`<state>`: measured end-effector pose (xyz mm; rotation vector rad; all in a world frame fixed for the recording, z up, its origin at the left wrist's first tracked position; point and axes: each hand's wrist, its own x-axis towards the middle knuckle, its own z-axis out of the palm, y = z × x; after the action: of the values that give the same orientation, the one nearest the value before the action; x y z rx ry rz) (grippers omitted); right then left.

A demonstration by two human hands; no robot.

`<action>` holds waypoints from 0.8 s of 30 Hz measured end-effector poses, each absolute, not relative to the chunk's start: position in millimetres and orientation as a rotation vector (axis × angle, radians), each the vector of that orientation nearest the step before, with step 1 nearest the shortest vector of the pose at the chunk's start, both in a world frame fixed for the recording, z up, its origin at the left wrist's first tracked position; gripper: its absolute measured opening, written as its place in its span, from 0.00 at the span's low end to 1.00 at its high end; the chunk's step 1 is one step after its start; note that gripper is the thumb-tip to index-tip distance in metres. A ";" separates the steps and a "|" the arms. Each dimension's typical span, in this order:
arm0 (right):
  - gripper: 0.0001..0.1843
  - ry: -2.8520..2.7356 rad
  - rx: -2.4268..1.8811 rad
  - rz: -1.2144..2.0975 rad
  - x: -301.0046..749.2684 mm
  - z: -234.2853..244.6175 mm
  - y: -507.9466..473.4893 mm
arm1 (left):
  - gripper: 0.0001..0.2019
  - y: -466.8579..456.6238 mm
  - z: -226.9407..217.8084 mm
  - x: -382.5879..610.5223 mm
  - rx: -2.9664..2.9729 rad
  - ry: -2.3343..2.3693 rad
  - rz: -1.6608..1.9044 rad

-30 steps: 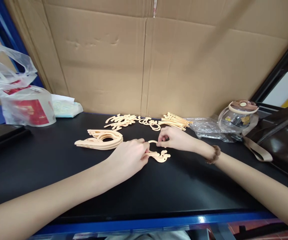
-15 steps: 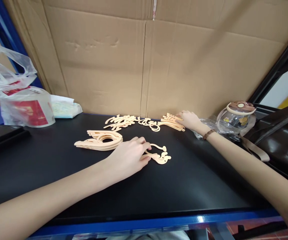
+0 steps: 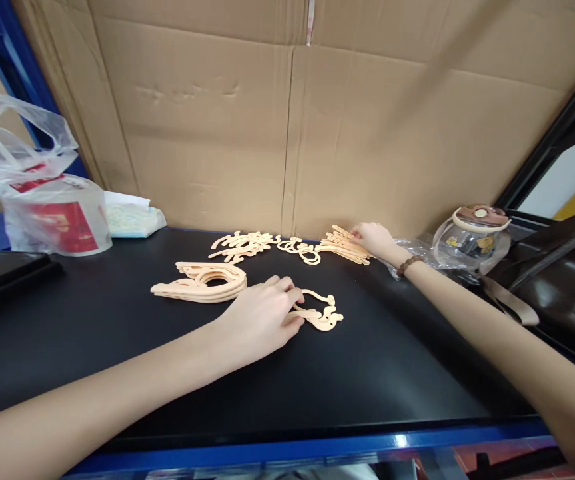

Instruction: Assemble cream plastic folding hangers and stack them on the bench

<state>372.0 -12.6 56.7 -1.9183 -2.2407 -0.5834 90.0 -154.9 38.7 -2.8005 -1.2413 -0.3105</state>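
So the work surface is a matte black tabletop (image 3: 392, 380) with a blue front edge (image 3: 267, 457), and a big creased cardboard panel (image 3: 192, 133) stands right behind it. Blue metal framing on the left, black on the right.

Left hand (image 3: 267, 313) is resting over some curved cream pieces (image 3: 324, 322) near the middle of the table, thumb and index held narrow around their left ends; can't tell if it's actually gripping. Right hand (image 3: 373, 239) is at the back, fingertips on a bundle of cream strips (image 3: 344, 247), fingers partly hidden, so no idea whether it's got one.

Further left there's a stack of folded cream frames (image 3: 207, 287), with loose curved bits (image 3: 242, 247) and hooks (image 3: 307, 253) behind. Around the edges: plastic bag (image 3: 17, 173), tissue pack (image 3: 134, 221), lidded clear jar (image 3: 477, 237), dark brown bag (image 3: 562, 287).
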 end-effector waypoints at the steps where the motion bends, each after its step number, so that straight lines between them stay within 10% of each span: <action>1: 0.13 -2.233 -1.887 -0.598 371.7 58.9 -15.8 | 0.11 -155.4 38.9 89.9 -2.803 -1.242 -0.315; 24: 0.17 -2.351 -1.202 0.581 325.6 28.5 -126.1 | 0.14 -154.5 40.5 94.1 -3.049 -1.133 -0.514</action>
<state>325.6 -126.1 28.5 -1.2021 -2.3506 0.5808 94.1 -154.5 40.5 -3.0489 -1.1326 -0.5135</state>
